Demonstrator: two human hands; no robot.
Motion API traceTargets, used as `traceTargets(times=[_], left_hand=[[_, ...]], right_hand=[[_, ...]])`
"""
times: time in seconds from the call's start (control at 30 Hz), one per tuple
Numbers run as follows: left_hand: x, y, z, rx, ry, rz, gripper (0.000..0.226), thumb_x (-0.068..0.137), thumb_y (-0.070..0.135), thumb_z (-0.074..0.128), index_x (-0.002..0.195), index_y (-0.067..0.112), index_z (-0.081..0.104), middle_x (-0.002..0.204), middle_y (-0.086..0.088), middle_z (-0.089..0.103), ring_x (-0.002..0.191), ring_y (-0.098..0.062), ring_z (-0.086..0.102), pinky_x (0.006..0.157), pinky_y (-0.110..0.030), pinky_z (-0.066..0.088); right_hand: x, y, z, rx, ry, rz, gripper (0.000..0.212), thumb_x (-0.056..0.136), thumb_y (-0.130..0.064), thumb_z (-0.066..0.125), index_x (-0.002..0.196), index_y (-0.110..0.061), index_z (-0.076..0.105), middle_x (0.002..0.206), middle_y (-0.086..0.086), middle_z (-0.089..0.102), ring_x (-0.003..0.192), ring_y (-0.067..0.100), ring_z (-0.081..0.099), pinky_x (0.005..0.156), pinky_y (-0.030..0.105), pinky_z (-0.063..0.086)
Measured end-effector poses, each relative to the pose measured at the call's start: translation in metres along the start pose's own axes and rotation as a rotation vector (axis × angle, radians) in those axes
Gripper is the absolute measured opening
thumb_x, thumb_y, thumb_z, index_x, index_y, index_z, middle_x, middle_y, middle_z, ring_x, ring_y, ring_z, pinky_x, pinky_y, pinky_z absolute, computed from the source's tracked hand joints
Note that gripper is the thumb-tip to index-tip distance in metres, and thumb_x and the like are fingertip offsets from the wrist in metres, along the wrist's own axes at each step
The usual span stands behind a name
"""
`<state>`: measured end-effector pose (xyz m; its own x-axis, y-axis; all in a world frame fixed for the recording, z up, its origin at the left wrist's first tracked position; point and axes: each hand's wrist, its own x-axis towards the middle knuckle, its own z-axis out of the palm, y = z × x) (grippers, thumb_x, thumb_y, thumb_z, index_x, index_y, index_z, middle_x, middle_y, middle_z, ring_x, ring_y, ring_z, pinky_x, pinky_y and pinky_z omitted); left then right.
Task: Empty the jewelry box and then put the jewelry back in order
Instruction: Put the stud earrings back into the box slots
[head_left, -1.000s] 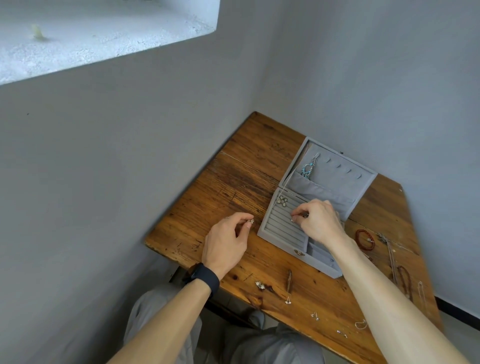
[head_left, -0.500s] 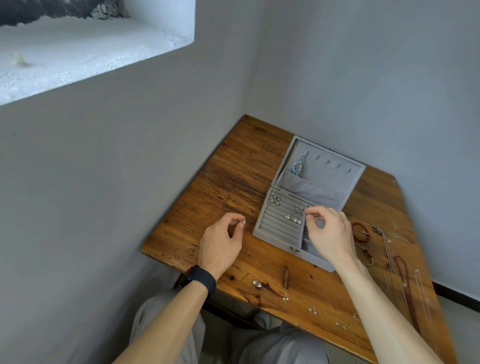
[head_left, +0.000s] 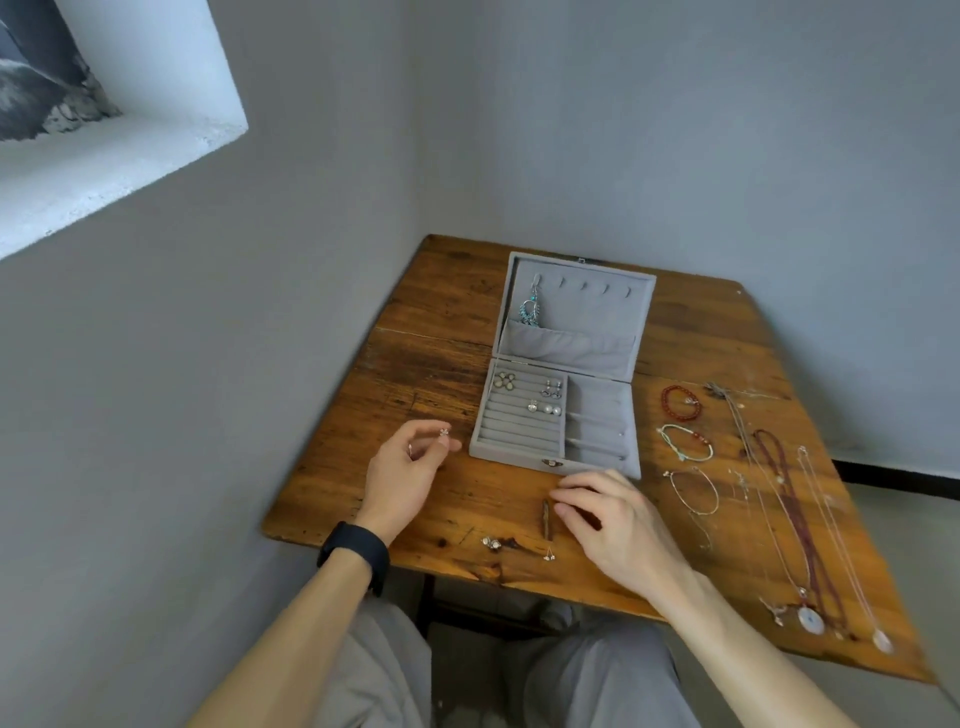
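The grey jewelry box (head_left: 597, 462) lies open on the wooden table (head_left: 457, 332). A turquoise earring (head_left: 530, 310) hangs in its lid. Its ring slots hold a flower-shaped piece (head_left: 504, 381) and small earrings (head_left: 546, 399). My left hand (head_left: 408, 474) pinches a tiny silver earring (head_left: 444, 432) just left of the box. My right hand (head_left: 608, 519) hovers near the table in front of the box, fingers loosely curled, beside a small brown stick-like piece (head_left: 547, 518). Whether its fingertips hold anything is hidden.
Bracelets (head_left: 680, 404) and several long necklaces (head_left: 795, 514) lie spread on the table's right side. Small earrings (head_left: 491, 543) sit near the front edge. Grey walls close in behind and on the left.
My right hand has left the box's ring slots and come down to the table in front of it. More earrings now sit in the slots. My left hand keeps its earring.
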<state>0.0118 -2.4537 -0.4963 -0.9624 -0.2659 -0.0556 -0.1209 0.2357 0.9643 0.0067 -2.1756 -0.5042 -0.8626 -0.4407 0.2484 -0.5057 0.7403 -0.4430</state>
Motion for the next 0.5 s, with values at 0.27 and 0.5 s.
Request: traceTargets(times=[0.27, 0.5], left_hand=[[0.016, 0.022, -0.011, 0.063, -0.061, -0.031, 0.012, 0.095, 0.035, 0.066, 0.106, 0.033, 0.07, 0.094, 0.017, 0.076, 0.081, -0.004, 0.072, 0.08, -0.029, 0.052], [0.045, 0.052, 0.013, 0.378, -0.115, 0.137, 0.01, 0.088, 0.044, 0.072, 0.096, 0.04, 0.075, 0.095, 0.027, 0.069, 0.093, 0.013, 0.058, 0.078, -0.011, 0.04]], right_hand=[[-0.011, -0.006, 0.006, -0.026, 0.042, 0.032, 0.029, 0.095, -0.033, 0.066, 0.121, -0.021, 0.074, 0.126, -0.008, 0.068, 0.12, 0.01, 0.056, 0.103, 0.03, 0.048], [-0.021, -0.016, 0.018, 0.012, 0.064, 0.124, 0.042, 0.098, -0.044, 0.055, 0.134, -0.024, 0.064, 0.143, -0.01, 0.056, 0.139, 0.008, 0.042, 0.115, 0.027, 0.023]])
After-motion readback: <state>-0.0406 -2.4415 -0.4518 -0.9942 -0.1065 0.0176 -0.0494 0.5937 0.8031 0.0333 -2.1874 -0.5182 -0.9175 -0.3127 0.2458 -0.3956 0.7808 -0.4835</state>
